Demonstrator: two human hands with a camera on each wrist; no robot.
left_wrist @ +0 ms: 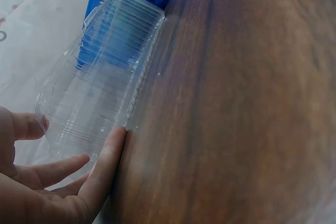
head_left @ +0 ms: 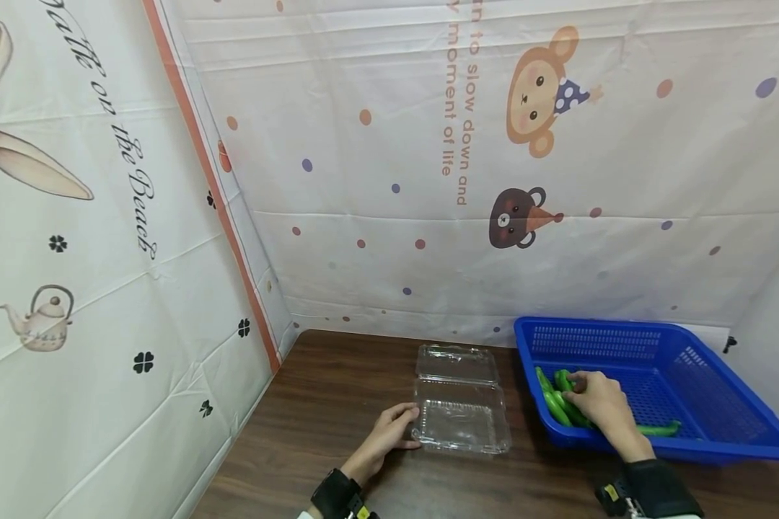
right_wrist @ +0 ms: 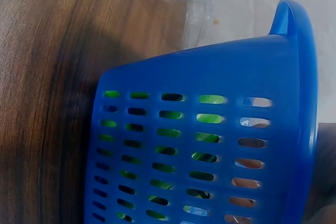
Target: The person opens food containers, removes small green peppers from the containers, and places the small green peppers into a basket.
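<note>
A clear plastic hinged container (head_left: 464, 425) lies opened out on the table. My left hand (head_left: 389, 431) touches its near left side, fingers spread and fairly straight. The left wrist view shows one finger low along the container's base and another digit up at its rim. My right hand (head_left: 600, 400) reaches into a blue plastic basket (head_left: 694, 450) and pinches a green pepper (head_left: 563, 380) with curled fingers. More green peppers (head_left: 554, 407) lie beneath and beside that hand. In the right wrist view the basket's slotted wall (right_wrist: 210, 66) hides most of the hand.
The brown wooden table (head_left: 285, 447) meets a printed cloth backdrop (head_left: 376, 267) behind and another cloth (head_left: 104, 432) at the left. The basket's raised rim stands between the container and the peppers. One pepper (head_left: 662, 429) lies apart, right of my right wrist.
</note>
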